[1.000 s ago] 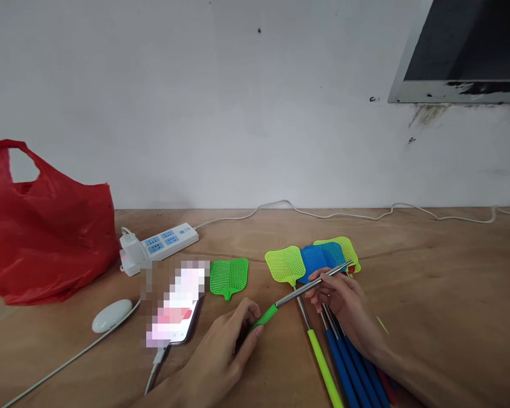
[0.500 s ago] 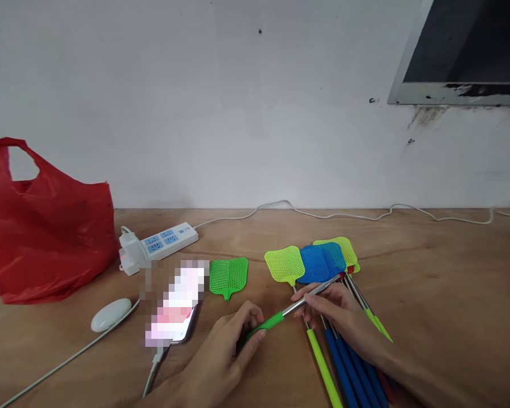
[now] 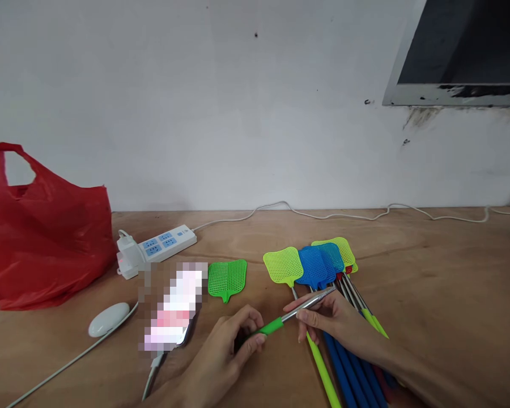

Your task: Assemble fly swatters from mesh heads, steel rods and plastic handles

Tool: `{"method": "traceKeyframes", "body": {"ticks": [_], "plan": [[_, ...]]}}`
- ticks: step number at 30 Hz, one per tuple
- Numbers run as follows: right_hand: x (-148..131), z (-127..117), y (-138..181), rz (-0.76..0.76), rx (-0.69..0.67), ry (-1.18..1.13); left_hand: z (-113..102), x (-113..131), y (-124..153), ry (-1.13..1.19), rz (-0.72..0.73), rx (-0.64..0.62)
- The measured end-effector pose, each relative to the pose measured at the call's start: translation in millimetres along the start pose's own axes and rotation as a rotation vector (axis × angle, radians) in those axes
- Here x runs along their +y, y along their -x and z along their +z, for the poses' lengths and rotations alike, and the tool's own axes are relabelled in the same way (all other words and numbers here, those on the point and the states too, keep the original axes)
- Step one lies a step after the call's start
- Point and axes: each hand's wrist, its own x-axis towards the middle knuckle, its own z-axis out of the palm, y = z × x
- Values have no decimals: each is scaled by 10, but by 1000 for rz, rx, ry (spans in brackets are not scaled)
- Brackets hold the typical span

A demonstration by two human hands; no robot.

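My left hand is closed round the green grip of a telescopic metal rod that has no swatter head. My right hand pinches the rod's steel shaft near its far end. A loose green swatter head lies flat on the wooden table to the left of the rod. Under my right hand lies a bundle of assembled fly swatters with yellow-green and blue heads and blue and green handles.
A phone on a cable lies left of my left hand. A white oval device and a white power strip sit further left. A red plastic bag stands at the far left. A white cord runs along the wall.
The metal rod has shortened: its steel tip drew back toward the green grip as my right hand slid along it toward my left hand. The rod also dropped lower over the table.
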Motion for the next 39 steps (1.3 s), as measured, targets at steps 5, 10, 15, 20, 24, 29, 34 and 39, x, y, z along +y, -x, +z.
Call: {"method": "traceKeyframes", "body": {"ticks": [5, 10, 15, 20, 24, 29, 34, 39], "plan": [[16, 38, 25, 0, 13, 5, -5, 2, -16, 57, -18, -11], [-20, 64, 31, 30, 30, 18, 6, 1, -28, 88, -23, -6], [-48, 94, 29, 42, 32, 25, 25, -2, -39, 131, -30, -5], [-50, 117, 28, 61, 51, 19, 60, -6, -69, 167, -14, -1], [-23, 114, 12, 69, 43, 33, 78, -26, -84, 178, -10, -6], [36, 168, 4, -49, 90, 26, 59, 21, -64, 139, 24, -41], [7, 170, 15, -113, 190, -54, -26, 107, -31, -120, 187, 45], [-22, 59, -15, -71, 304, -152, -88, -49, -38, -537, 156, 265]]}}
